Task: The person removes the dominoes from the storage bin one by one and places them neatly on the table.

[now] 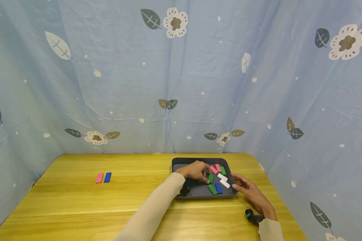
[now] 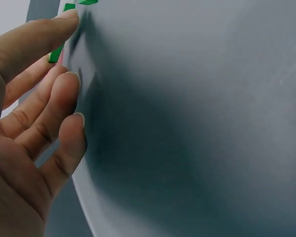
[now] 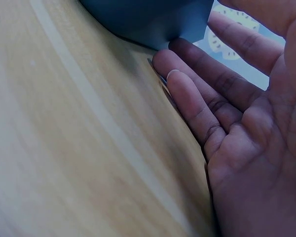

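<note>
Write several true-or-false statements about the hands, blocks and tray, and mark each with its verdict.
1. The left hand pinches a green block inside the tray. True.
2. The right hand holds a block. False: it holds none and is at the tray's right edge.
3. A pink block and a blue block lie on the table, left of the tray. True.
4. The tray contains no white blocks. False: two white blocks lie in it.

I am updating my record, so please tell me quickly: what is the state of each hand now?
Left hand: closed, pinching a green block.
Right hand: open, touching the side of the gray tray.
</note>
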The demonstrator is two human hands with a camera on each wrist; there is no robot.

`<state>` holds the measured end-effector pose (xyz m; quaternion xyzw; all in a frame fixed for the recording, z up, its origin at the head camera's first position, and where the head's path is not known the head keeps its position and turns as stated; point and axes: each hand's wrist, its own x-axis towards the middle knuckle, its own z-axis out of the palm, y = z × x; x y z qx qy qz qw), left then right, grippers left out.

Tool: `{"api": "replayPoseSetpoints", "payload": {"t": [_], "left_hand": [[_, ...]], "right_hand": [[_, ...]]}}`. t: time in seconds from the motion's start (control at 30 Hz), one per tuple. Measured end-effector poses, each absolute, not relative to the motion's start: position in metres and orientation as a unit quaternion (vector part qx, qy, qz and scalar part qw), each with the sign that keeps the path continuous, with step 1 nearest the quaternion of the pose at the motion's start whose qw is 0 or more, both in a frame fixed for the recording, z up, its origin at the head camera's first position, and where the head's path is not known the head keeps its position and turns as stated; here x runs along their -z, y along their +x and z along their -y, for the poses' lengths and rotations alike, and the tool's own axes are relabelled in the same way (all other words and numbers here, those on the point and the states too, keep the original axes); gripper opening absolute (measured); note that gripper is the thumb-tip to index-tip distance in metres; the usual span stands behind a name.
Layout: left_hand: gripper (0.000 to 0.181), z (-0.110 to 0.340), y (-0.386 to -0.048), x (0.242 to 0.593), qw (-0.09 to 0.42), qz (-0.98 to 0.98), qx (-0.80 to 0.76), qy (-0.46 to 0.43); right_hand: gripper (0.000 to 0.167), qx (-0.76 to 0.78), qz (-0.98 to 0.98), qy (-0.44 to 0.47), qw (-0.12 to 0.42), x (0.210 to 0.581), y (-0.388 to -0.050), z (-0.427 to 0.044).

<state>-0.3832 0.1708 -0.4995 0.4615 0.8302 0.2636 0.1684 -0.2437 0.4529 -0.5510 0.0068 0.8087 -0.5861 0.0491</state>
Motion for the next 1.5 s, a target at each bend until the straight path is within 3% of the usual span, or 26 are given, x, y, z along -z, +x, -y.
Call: {"api": "replayPoseSetpoints", "payload": {"t": [0.67,1.5], "left_hand": [[0.042,-0.144,-0.387,0.474,0.151,-0.816,-0.311,0.463],[0.043,-0.080,-0.389,0.456,0.110,-0.815,-0.312,0.476]], "right_hand": [[0.059,0.568,-0.821,-0.003,0.052,0.551,-0.243,-0.453],[0.063,0.561,-0.826,0.006,0.056,0.549,-0.245,-0.452]]}}
